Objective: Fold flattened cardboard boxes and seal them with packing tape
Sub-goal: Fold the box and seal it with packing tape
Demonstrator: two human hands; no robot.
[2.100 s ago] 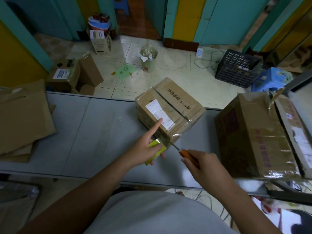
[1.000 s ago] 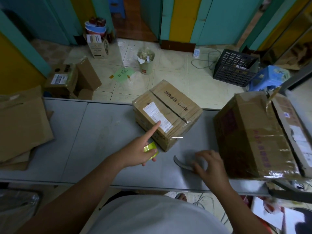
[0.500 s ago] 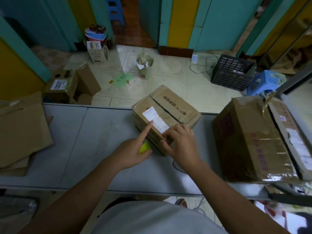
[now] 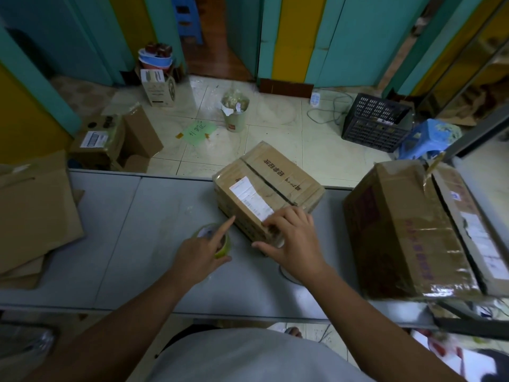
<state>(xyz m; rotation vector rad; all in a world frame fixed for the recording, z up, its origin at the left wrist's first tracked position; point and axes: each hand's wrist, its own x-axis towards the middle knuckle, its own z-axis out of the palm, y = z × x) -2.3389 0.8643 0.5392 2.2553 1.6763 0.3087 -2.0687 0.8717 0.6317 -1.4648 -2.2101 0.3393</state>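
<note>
The small box stood on the grey table, turned corner-on to you, flaps closed, with a dark seam running across its top and a white label beside that seam. Your right hand lay over the box's nearest corner. The fingers were flat on the top face, just touching the label's near end, and the thumb was spread against the side face below. Nothing was clasped; the hand pressed with loosely extended fingers.

Just left of that hand, your left hand held the tape roll against the table, the lower fingers and thumb curled round it. The index finger pointed out toward the box's near left edge. I could not tell whether its tip touched the cardboard.

A pale curved edge showed under your right wrist; it could not be identified.

To the right of your right hand, apart from it, stood a larger taped box. Well left of your left hand lay a stack of flat cardboard, overhanging the table's end.

Beyond the table, on the tiled floor, stood a bin, a black crate, a blue stool and an open carton.
</note>
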